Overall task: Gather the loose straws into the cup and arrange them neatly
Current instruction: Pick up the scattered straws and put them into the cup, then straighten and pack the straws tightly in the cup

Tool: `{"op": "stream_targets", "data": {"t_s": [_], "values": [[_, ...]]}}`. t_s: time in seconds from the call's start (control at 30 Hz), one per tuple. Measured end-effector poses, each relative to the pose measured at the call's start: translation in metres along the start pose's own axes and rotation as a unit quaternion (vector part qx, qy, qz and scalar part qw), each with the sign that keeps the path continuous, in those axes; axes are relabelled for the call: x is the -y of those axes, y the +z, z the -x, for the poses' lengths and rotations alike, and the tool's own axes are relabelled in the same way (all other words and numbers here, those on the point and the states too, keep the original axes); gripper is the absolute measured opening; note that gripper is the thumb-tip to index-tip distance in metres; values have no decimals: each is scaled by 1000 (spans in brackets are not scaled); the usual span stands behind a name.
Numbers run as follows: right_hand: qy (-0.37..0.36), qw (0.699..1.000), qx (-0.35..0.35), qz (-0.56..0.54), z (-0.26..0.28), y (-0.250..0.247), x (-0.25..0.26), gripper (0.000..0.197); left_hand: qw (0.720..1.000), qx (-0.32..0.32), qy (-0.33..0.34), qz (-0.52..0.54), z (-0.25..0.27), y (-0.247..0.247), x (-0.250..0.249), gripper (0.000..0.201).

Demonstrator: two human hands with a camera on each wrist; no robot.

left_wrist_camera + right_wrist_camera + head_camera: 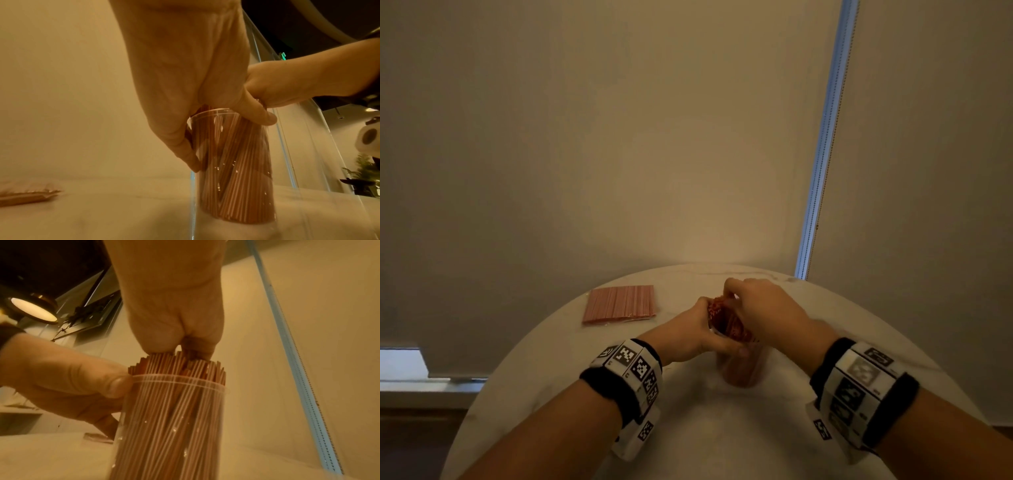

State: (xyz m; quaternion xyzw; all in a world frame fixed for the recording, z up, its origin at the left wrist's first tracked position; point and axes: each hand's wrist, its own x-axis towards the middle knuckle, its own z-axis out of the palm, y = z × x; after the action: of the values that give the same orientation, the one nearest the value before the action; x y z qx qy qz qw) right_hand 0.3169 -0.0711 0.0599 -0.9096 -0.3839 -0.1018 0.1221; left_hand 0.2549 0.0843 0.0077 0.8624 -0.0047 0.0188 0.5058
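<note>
Far left on the round pale table [571,394]: one flat sealed packet of straws [619,305], pink with fine lengthwise stripes, lying well apart from both hands; seen again low and blurred at the left edge of the left wrist view [26,194].

Next, toward the middle: one left hand [690,337], wrist wrapped in a black band with checkered marker tags. Curled around the upper part of one clear plastic cup [232,164], thumb [115,382] pressed against the rim on the near side, fingers [185,142] running down the far wall. A close, narrow wrap, holding the cup upright on the table.

Inside the cup: one dense bundle of loose straws [170,402], thin, pinkish-red with white stripes, far too many to count. Packed nearly wall to wall, mostly upright, some leaning and crossing in the lower half. Cut ends poking just above the rim at uneven heights. Small bright droplets or glints speckling the clear wall.

Right of that: one right hand [760,305], same kind of tagged band on the wrist, coming down from above onto the tops of the straws. Fingertips [197,347] bunched together and touching the ends, a few tips seemingly pinched between them; exact hold partly hidden by the knuckles.

Further right, behind the table: one pale blue vertical strip [825,137] with a bead chain between two beige blinds.
</note>
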Motion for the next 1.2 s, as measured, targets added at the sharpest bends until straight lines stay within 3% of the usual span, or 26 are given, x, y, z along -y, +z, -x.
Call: {"op": "stream_targets", "data": {"t_s": [0.13, 0.33, 0.43, 0.53, 0.7, 0.77, 0.87, 0.93, 1.0, 1.07, 1.13, 1.2], "values": [[37, 999, -26, -5, -9, -9, -4, 33, 1000, 3, 14, -12, 1, 2, 0, 86], [11, 987, 157, -44, 1, -15, -20, 53, 999, 14, 45, 9, 1, 3, -4, 68], [6, 996, 83, 11, 4, -9, -21, 41, 998, 26, 50, 2, 1, 3, -8, 54], [23, 1000, -13, 10, -1, -7, -13, 18, 999, 16, 40, -6, -1, 3, -7, 61], [29, 996, -17, -79, -8, -17, -12, 38, 1000, 9, 13, -3, 0, 3, -6, 78], [-6, 998, 37, -44, -6, -13, -11, 41, 1000, 7, 18, 8, 1, 4, -7, 76], [-35, 983, 180, -13, -2, 4, -10, 54, 999, 14, 40, 27, 2, 6, -8, 72], [-28, 984, 172, -20, -2, 7, -11, 56, 999, 26, 36, 25, 1, 3, -7, 77], [-25, 989, 145, -29, -2, 4, -14, 57, 997, 66, 1, -25, -1, -8, -5, 93], [-27, 983, 179, -6, -1, 3, -15, 61, 984, 99, -68, -128, -5, -27, -2, 109], [-27, 978, 207, -4, 2, 1, -14, 61, 954, 78, -122, -264, -10, -53, 5, 99], [-24, 984, 167, -56, 4, -7, -12, 55, 905, 25, -143, -399, -12, -80, 14, 74]]}}
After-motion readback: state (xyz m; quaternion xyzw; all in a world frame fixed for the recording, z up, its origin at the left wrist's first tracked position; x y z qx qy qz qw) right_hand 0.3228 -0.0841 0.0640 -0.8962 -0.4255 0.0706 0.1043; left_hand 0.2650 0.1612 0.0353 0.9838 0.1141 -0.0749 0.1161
